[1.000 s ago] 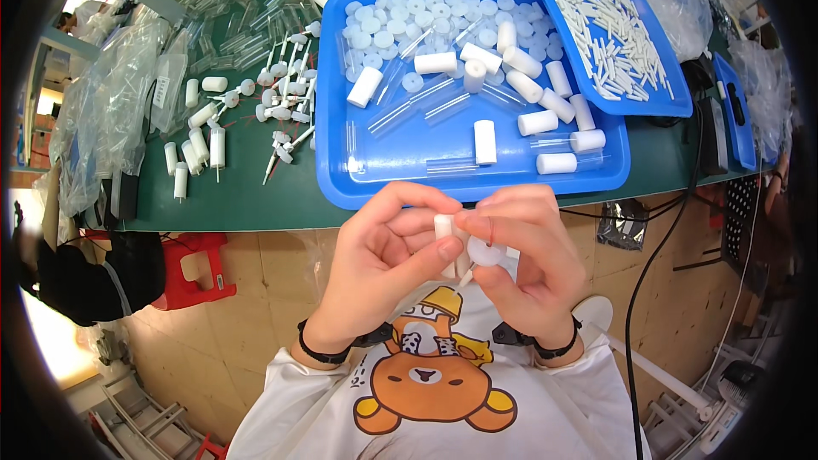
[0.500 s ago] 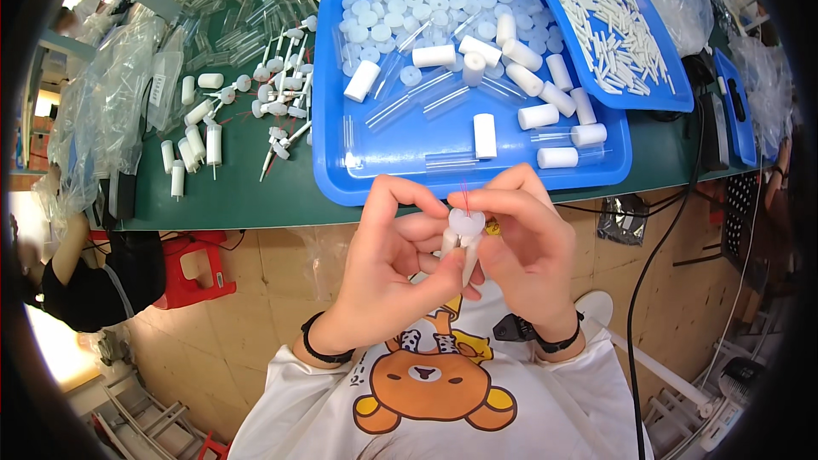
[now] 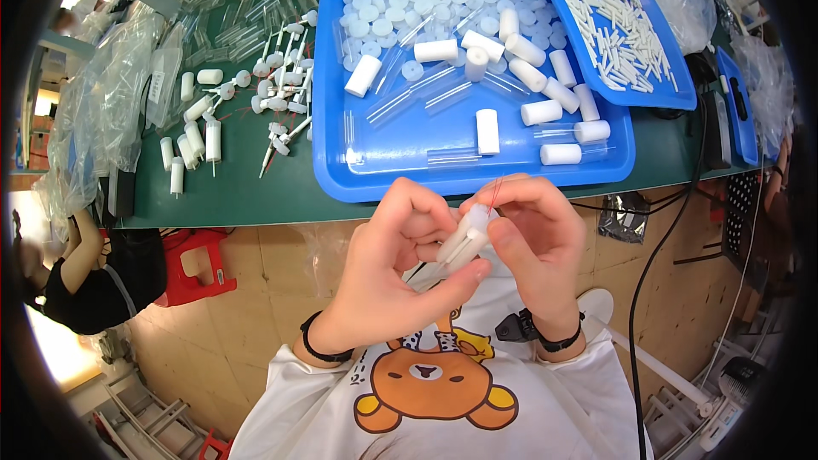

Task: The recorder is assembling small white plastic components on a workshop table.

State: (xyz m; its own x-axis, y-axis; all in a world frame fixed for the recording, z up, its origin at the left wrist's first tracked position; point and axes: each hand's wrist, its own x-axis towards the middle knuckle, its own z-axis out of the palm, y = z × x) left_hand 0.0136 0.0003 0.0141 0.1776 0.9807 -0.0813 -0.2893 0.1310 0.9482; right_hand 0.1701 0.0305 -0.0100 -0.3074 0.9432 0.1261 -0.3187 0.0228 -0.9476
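Note:
My left hand (image 3: 394, 277) and my right hand (image 3: 535, 243) meet just below the table's front edge, over my lap. Between their fingertips they pinch a small white cylinder with a clear tube (image 3: 463, 243), tilted up to the right. A thin red thread (image 3: 492, 192) rises from its top end at my right fingertips. In front of the hands lies a blue tray (image 3: 383, 183) with white cylinders (image 3: 487, 130), white round caps (image 3: 388, 4) and clear tubes (image 3: 400, 102).
A second blue tray (image 3: 673, 94) full of small white sticks leans on the first at the right. Finished white pieces with pins (image 3: 277, 106) lie on the green table (image 3: 230, 192) at the left, beside clear bags (image 3: 111, 111). Another person (image 3: 81, 277) sits lower left near a red stool (image 3: 198, 264).
The white piece has turned from upright to tilted between my fingers, and both hands have shifted slightly right and down with it.

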